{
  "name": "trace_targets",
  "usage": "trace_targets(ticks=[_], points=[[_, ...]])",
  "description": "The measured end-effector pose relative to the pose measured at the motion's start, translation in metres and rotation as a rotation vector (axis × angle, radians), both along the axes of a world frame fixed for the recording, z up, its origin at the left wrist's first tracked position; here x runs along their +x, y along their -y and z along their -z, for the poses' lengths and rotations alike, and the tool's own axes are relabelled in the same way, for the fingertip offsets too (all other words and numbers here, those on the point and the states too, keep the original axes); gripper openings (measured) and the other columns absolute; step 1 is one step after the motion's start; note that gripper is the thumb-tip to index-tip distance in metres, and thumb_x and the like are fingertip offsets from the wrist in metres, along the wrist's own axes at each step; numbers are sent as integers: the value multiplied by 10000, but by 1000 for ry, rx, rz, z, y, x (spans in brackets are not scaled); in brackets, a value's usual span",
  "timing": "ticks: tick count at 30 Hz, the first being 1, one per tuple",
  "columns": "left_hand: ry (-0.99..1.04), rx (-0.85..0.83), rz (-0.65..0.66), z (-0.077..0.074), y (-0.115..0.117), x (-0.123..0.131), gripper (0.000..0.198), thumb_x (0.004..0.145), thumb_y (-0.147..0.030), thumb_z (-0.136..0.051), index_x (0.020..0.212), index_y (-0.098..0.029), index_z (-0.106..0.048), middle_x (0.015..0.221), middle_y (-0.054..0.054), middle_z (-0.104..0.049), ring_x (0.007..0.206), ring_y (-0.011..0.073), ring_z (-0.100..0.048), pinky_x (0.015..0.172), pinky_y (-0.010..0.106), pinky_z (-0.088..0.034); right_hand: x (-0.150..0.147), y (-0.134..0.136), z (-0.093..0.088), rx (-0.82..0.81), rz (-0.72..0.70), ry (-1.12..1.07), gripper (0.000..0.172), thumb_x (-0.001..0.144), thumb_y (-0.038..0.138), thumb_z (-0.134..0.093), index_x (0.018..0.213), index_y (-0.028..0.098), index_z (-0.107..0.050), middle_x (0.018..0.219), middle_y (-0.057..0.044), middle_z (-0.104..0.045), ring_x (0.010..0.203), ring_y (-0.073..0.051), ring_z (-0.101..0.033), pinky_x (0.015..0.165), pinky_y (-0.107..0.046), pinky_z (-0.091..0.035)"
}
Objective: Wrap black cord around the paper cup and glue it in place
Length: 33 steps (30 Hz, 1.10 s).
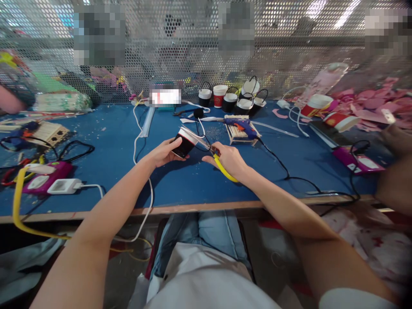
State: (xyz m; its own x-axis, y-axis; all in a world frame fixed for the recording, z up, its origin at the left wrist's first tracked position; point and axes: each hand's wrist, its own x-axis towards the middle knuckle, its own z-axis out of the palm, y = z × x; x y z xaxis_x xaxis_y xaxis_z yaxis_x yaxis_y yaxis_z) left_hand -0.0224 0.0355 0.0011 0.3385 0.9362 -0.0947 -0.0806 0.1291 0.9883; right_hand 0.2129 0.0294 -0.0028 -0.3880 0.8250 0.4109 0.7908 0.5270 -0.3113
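My left hand (170, 152) is wrapped round a small paper cup (183, 147), black on the outside with a white rim, tilted above the table. Yellow-handled pliers (224, 168) are in my right hand (230, 160), their metal end pointing left to the cup's rim. A black wire loop (202, 149) hangs at the rim beside the metal end. Whether the jaws grip it I cannot tell. Just behind the cup lie a round black piece (198, 113) and a white cable.
A blue glue gun (243, 126) rests on a wooden stick stand, its black cord running right. Several cups with wire handles stand at the back near a red cup (219, 96). Purple power strips (48, 176) sit left and right. Another person's hand (394, 137) is at far right.
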Motion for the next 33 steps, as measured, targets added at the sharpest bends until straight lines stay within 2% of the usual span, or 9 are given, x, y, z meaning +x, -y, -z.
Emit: trace_targets(ticks=[2, 7, 15, 20, 24, 33], points=[[14, -29, 24, 0, 1, 1, 563, 721, -551, -615, 1068, -111, -558, 941, 156, -659, 695, 218, -666, 646, 371, -535, 1, -1, 1, 7, -9, -1, 532, 730, 674, -486, 898, 175, -560, 601, 0, -508, 515, -112, -411, 514, -237, -294], [12, -32, -4, 0, 2, 2, 510, 721, -486, -654, 1046, -106, -549, 888, 138, -663, 597, 168, -645, 535, 284, -504, 2, -1, 2, 9, -13, -3, 512, 744, 661, -481, 893, 178, -563, 595, -3, -519, 513, -118, -431, 516, -239, -303], [-54, 6, -54, -2, 0, 0, 522, 698, -469, -684, 1047, -112, -531, 858, 112, -643, 587, 167, -645, 511, 274, -506, 2, -1, -1, -33, -17, -3, 513, 730, 661, -501, 899, 181, -562, 602, -9, -549, 511, -125, -464, 510, -237, -310], [-140, 53, -96, 1, -1, -2, 495, 679, -404, -716, 1054, -134, -539, 856, 86, -629, 585, 154, -636, 493, 254, -514, 3, -3, 0, -51, -15, 47, 563, 667, 687, -549, 934, 192, -528, 703, -38, -567, 609, -166, -523, 567, -258, -354], [-184, 75, -93, 2, 0, 2, 495, 689, -412, -704, 1070, -141, -540, 911, 101, -625, 607, 160, -639, 479, 247, -514, 3, -4, 2, -51, -12, 39, 564, 675, 676, -551, 959, 191, -512, 740, -47, -563, 654, -179, -537, 607, -272, -374], [-228, 132, -119, -2, 3, 4, 518, 698, -413, -692, 1105, -135, -534, 966, 128, -629, 641, 161, -636, 499, 246, -514, 1, -1, 0, -5, -22, 0, 527, 713, 677, -506, 890, 182, -537, 643, -18, -551, 541, -134, -477, 529, -242, -329]])
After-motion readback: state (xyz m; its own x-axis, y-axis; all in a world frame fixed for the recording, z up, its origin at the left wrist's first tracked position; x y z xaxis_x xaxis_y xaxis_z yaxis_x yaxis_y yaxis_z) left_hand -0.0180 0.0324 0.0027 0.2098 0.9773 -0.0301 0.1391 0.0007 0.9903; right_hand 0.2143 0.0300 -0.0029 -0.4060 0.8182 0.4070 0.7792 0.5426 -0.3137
